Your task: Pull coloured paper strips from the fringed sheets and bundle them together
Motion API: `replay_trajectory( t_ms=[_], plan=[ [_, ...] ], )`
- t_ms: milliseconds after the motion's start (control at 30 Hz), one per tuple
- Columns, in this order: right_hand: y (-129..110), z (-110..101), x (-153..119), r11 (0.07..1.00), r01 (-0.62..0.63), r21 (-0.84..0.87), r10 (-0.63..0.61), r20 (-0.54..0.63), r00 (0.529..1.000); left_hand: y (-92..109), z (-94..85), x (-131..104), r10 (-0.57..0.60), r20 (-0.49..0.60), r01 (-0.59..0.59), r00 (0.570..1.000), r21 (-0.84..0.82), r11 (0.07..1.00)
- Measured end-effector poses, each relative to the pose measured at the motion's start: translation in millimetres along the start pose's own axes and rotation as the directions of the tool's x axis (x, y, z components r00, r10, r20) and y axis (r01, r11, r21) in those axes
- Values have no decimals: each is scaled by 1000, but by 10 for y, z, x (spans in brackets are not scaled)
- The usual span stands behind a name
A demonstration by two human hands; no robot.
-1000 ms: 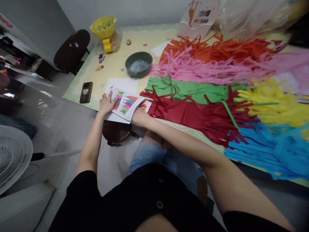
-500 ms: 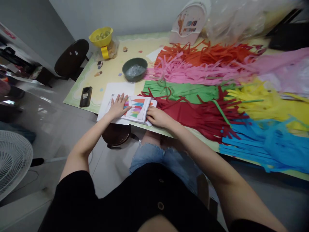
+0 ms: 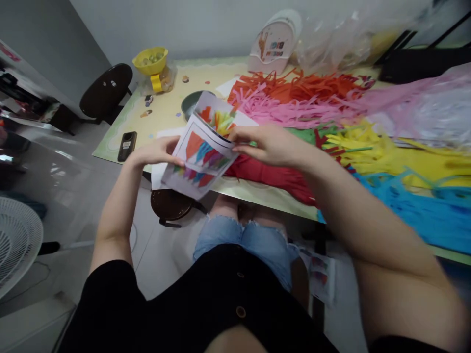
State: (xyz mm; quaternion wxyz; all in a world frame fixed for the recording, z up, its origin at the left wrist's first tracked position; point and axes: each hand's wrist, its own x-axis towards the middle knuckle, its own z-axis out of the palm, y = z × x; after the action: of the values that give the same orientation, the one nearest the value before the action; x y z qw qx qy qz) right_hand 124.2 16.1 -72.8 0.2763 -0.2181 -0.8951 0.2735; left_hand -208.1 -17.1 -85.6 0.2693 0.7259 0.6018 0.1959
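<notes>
A printed paper packet (image 3: 201, 159) with colourful pictures is raised and tilted above the table's front edge. My left hand (image 3: 164, 151) grips its left side, thumb on the front face. At its upper right corner, my right hand (image 3: 257, 142) pinches the edge between thumb and fingers. Behind the top edge, more colourful printing shows on another sheet. White paper (image 3: 159, 177) lies on the table beneath my left hand. The packet partly covers a dark green bowl (image 3: 191, 102). Close to my right hand lies dark red fringed material (image 3: 274, 175).
Orange (image 3: 305, 88), pink (image 3: 294, 110), yellow (image 3: 415, 157) and blue (image 3: 412, 206) fringed material spreads to the right. A phone (image 3: 127, 146) lies at the left edge, a yellow bowl (image 3: 150, 63) behind it. A stool (image 3: 170, 205) and a fan (image 3: 18, 245) stand below.
The packet has been lifted off the table and tilted. My left hand has gone from lying flat on it to gripping its side; my right hand has moved up and right.
</notes>
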Motion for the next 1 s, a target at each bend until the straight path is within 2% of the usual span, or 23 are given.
replay_trajectory(
  t_ms=[100, 167, 200, 267, 333, 433, 500, 567, 700, 733, 767, 800, 833, 867, 933, 967, 1000],
  plan=[
    [-183, -411, -65, 1000, -10, 4, 9, 175, 985, 304, 333, -133, 37, -4, -37, 999, -189, 981],
    [-210, -587, -87, 997, -70, 22, 61, 291, 955, 484, 588, -203, 61, 26, -49, 998, -322, 945],
    [-181, -639, -94, 994, -109, 29, 95, 309, 946, 558, 698, -232, 68, 51, -43, 996, -391, 919],
    [-49, -663, -105, 981, -188, 48, 170, 246, 954, 674, 869, -272, 69, 100, -9, 993, -511, 860],
    [141, -588, -98, 958, -275, 86, 265, 114, 958, 764, 993, -292, 48, 126, 35, 991, -588, 808],
    [376, -393, -29, 897, -424, 127, 431, -31, 902, 887, 1153, -307, -4, 128, 85, 992, -636, 767],
    [413, -318, 48, 875, -467, 125, 480, -106, 871, 965, 1257, -319, -34, 139, 117, 990, -653, 748],
    [327, -358, 109, 887, -449, 106, 461, -147, 875, 1019, 1341, -326, -69, 135, 142, 989, -668, 731],
    [-74, -691, -8, 945, -321, 58, 324, -66, 944, 1010, 1385, -282, -154, 52, 142, 987, -743, 654],
    [-166, -746, -97, 961, -271, 53, 276, -138, 951, 992, 1376, -256, -181, 24, 133, 983, -771, 622],
    [-232, -757, -203, 974, -220, 60, 228, -306, 924, 977, 1365, -225, -209, -6, 121, 978, -800, 588],
    [-264, -716, -316, 979, -183, 85, 202, -489, 849, 970, 1355, -189, -238, -39, 103, 970, -826, 554],
    [-260, -624, -427, 974, -166, 157, 228, -607, 761, 972, 1348, -148, -262, -70, 81, 963, -847, 525],
    [-224, -489, -530, 940, -160, 300, 318, -613, 723, 986, 1344, -104, -277, -103, 52, 955, -864, 500],
    [-89, -158, -688, 747, -233, 623, 549, -379, 745, 1042, 1347, -11, -287, -167, -15, 943, -886, 463],
    [-12, -1, -741, 674, -281, 683, 612, -302, 731, 1078, 1352, 34, -286, -190, -42, 939, -890, 455],
    [58, 128, -777, 646, -306, 699, 648, -291, 704, 1112, 1358, 76, -279, -207, -62, 938, -889, 453]
  ],
)
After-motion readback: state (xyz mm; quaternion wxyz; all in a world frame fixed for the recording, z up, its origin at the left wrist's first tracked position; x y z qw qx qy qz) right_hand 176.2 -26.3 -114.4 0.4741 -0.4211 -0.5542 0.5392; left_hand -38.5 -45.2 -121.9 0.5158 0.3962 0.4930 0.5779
